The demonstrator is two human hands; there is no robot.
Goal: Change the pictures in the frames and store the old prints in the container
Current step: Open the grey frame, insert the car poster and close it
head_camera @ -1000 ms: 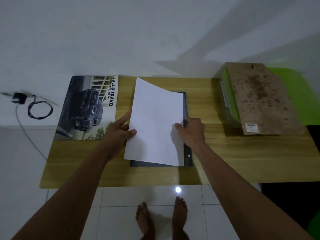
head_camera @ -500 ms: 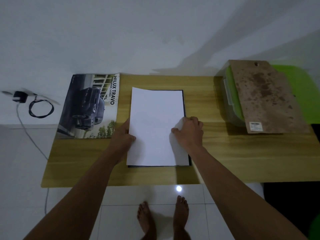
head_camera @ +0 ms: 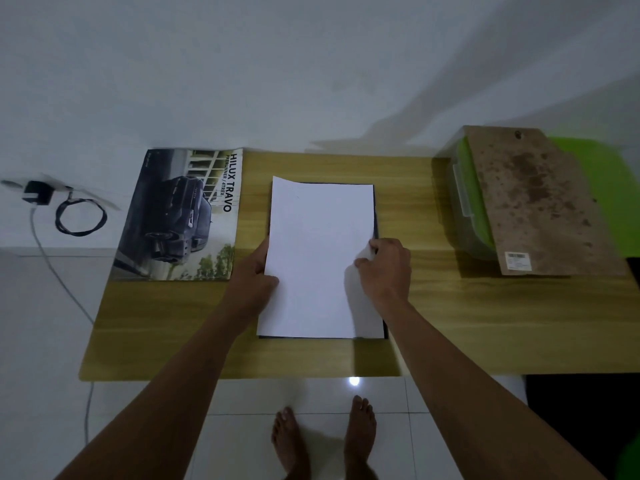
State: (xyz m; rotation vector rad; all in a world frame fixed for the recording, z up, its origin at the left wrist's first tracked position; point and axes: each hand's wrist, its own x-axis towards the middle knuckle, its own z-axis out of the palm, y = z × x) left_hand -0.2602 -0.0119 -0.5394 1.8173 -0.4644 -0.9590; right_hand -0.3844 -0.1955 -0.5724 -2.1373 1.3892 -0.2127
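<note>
- The flat white paper sheet (head_camera: 318,258) lies on the thin dark picture frame (head_camera: 376,220), in the middle of the light wooden table (head_camera: 485,323).
- Its long side points away from the person, toward the wall.
- The left hand (head_camera: 254,271) holds the sheet's left edge, with the thumb on top. The other fingers are tucked along the edge.
- The right hand (head_camera: 388,268) has curled fingers and pinches the right edge. The paper puffs up a little there.
- Each hand is about halfway along a long side, so both are just as near.
- The sheet looks a bit crooked. Its far left corner pokes past the frame, and a dark strip shows on the right. I think it needs a small turn to fit.
- The spotted brown backing board (head_camera: 533,202) lies to the right, nearer the right hand. Nothing stands between them.
- The board rests on top of the clear plastic container with a green lid (head_camera: 462,202), so it blocks the box for now.
- The shiny car poster (head_camera: 180,216) lies flat just beside the left hand.
- A black charger (head_camera: 36,194) and a looped cable (head_camera: 81,216) sit well off to the left, not on the table.
</note>
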